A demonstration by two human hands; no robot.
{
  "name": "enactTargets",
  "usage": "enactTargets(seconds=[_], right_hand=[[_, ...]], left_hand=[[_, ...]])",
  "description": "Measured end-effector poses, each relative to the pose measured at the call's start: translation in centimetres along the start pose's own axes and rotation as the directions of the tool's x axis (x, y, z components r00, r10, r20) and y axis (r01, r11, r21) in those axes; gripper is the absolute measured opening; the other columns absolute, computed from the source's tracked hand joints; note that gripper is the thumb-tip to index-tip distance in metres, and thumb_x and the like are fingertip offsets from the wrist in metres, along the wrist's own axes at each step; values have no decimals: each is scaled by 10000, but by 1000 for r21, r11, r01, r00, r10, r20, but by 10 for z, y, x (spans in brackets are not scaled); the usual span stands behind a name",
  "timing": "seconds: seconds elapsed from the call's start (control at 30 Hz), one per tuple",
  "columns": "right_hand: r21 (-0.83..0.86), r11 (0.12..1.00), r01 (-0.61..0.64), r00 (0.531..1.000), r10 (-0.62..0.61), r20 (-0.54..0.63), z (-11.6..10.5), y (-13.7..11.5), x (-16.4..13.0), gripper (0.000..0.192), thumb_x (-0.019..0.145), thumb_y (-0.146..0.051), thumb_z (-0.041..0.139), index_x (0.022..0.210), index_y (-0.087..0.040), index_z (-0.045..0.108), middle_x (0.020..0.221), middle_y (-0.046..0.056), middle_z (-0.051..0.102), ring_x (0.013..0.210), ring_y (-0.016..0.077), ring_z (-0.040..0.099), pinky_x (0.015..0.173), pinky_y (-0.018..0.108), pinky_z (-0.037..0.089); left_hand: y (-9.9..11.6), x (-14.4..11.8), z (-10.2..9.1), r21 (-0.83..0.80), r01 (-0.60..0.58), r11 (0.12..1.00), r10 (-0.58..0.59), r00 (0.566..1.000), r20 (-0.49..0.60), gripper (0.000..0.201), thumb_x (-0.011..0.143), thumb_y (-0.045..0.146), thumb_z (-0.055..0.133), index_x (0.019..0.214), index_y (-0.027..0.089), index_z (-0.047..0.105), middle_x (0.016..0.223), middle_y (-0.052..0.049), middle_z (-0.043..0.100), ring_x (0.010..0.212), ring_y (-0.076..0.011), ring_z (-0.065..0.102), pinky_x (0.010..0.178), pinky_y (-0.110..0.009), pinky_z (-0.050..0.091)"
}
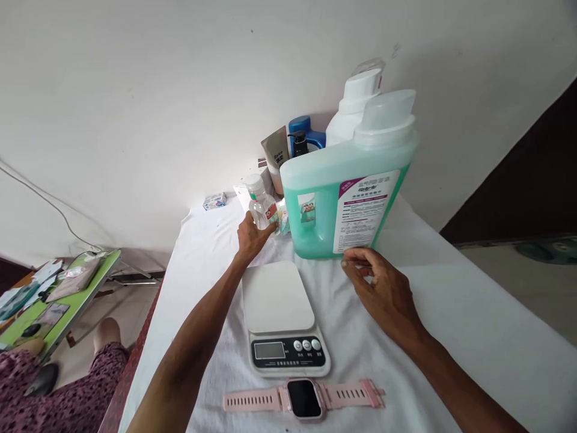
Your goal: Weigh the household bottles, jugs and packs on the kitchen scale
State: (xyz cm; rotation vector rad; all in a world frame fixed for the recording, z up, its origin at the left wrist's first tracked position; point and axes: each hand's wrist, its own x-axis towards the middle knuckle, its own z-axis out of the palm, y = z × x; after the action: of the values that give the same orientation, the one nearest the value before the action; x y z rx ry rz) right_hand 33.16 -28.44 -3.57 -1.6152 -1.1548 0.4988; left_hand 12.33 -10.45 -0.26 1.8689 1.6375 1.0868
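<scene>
My left hand (252, 236) grips a small clear plastic bottle (261, 204) with a white cap and a red-and-white label, just left of a large jug of green liquid (347, 186). My right hand (383, 288) rests on the white cloth in front of the jug's base, fingers loosely curled, holding nothing. A white kitchen scale (282, 319) with a blank display sits between my forearms. A pink smartwatch (304, 397) lies flat in front of the scale.
Behind the jug stand a white jug (349, 114), a blue bottle (306, 129), a pump bottle and a tube. A small box (214, 201) lies by the wall. A green side table (58, 294) with papers stands at left, beside a person's knee.
</scene>
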Motion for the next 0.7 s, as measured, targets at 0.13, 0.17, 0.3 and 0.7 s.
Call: enactTargets(seconds=[0.13,0.17,0.3,0.7], right_hand=[[-21,999,-28,999,28,-17,0,-2,0,260,834,-536,580,950,-315,652,1027,93,784,823,351,728,699,520,595],[-30,999,-39,999,39,-19,0,-2,1,262,825,-545,579,943,-322,652,1020,93,784,831,363,731,702,533,594],[-62,994,-86,996,86,-7,1,-3,3,271,781,-591,577,911,-362,642,997,82,783,847,391,739,742,586,601],[-149,954,-259,966,254,-57,2,1,5,205,750,-601,627,889,-461,680,988,21,792,979,408,750,881,656,585]], left_hand=[[-8,3,3,-44,-40,998,42,998,46,497,695,412,942,1041,227,638,1092,-122,794,919,-306,741,777,-404,555],[-10,3,0,-89,-51,995,59,995,82,545,674,404,958,1076,219,639,1133,-131,785,936,-301,742,767,-393,562],[-26,10,-27,-290,-41,956,78,990,117,627,754,612,868,1169,195,650,1202,-152,739,920,-264,740,706,-350,574],[-99,152,-48,229,281,932,-200,926,-319,1092,684,422,956,1536,130,339,1692,-334,217,1605,-466,235,1274,-584,213]])
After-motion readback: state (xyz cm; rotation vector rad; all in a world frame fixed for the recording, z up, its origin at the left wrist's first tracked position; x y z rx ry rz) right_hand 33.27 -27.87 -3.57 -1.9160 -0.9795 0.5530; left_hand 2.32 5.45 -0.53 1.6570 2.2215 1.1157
